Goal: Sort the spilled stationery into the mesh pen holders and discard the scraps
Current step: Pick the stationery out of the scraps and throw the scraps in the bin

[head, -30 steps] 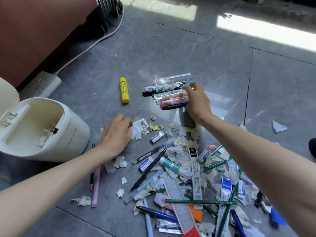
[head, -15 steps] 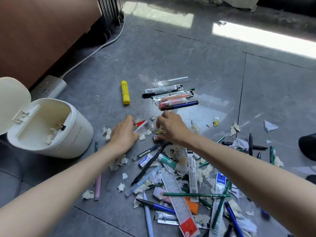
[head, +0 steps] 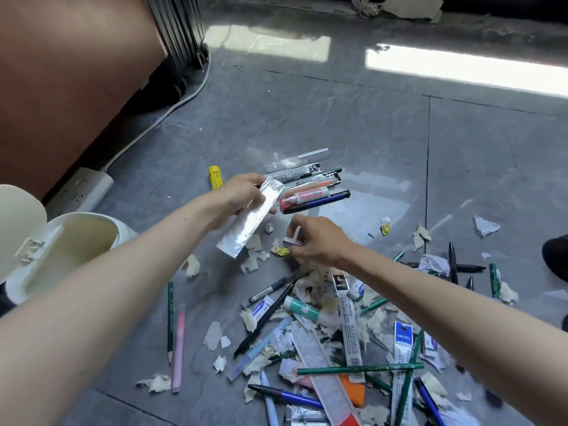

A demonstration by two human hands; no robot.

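Grips long silver packet [head: 246, 226] w/ L hand [head: 239, 192], fingers curled round its far end, lifted over floor just left of laid-out pen row [head: 307, 195]. Pinches small whitish piece [head: 291, 241] btwn R hand [head: 316, 241] fingertips, just near of that row, above yellow scrap [head: 282, 251]. Has mixed stationery pile [head: 307, 312] near-right on floor, open bin [head: 76, 238] at left.

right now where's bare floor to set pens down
Bare grey tile: beyond the yellow glue stick and lined-up pen row, up to the white cable, and right of that row to the tile seam. Crowded: the heap of pens, rulers and paper scraps.
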